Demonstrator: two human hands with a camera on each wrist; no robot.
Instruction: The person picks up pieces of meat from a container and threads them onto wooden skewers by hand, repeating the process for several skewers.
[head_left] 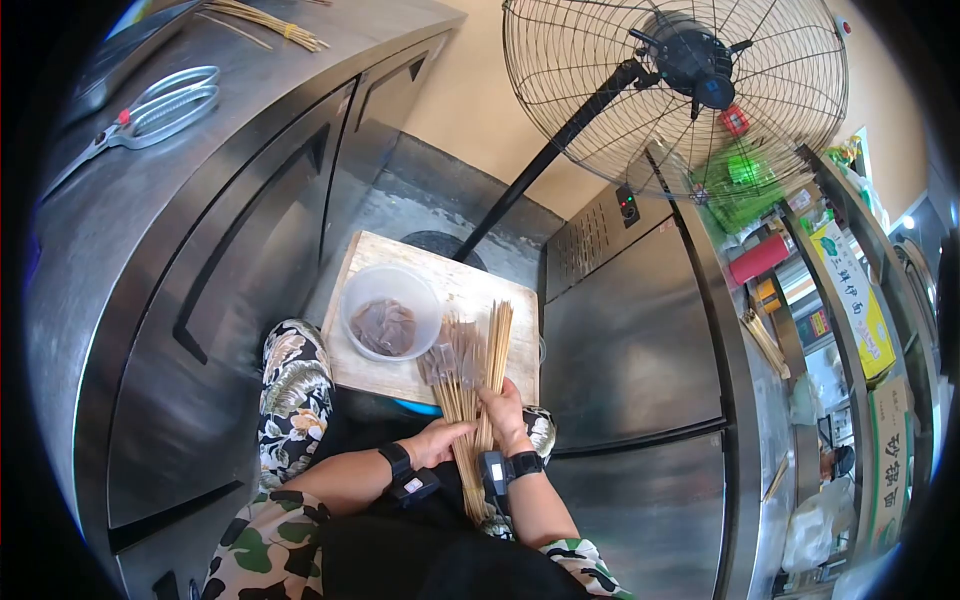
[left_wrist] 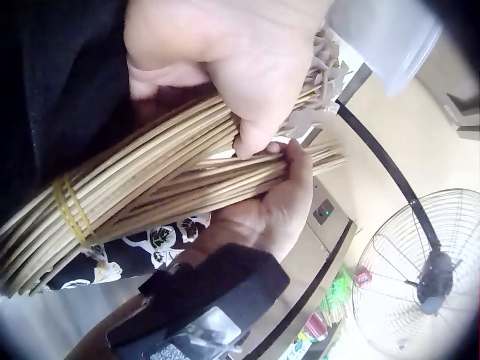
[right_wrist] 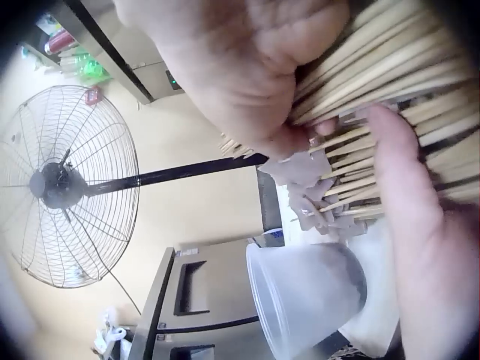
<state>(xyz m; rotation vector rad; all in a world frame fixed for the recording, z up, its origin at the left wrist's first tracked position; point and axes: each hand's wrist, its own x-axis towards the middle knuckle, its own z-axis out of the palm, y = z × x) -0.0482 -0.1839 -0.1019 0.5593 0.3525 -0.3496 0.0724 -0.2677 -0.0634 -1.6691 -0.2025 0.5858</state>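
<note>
My left hand (head_left: 434, 444) grips a thick bundle of bamboo skewers (left_wrist: 142, 165) that slants across my lap. Brownish-grey flat pieces (head_left: 455, 352) are threaded on the far ends of these skewers. A yellow rubber band (left_wrist: 73, 212) circles the bundle's lower part. Right beside it, my right hand (head_left: 506, 414) holds a second bunch of skewers (head_left: 498, 335), whose tips look bare. Both bunches lie against each other between the hands. A translucent plastic tub (head_left: 350, 300) with more brownish-grey pieces (head_left: 384, 327) in it stands just past the left hand.
Beneath the tub is a wooden board (head_left: 470, 278). Scissors (head_left: 150, 112) and banded skewers (head_left: 270, 25) lie on the steel counter (head_left: 250, 90) at left. A caged fan (head_left: 680, 90) stands ahead; steel cabinets (head_left: 640, 340) and packed shelves (head_left: 860, 310) line the right.
</note>
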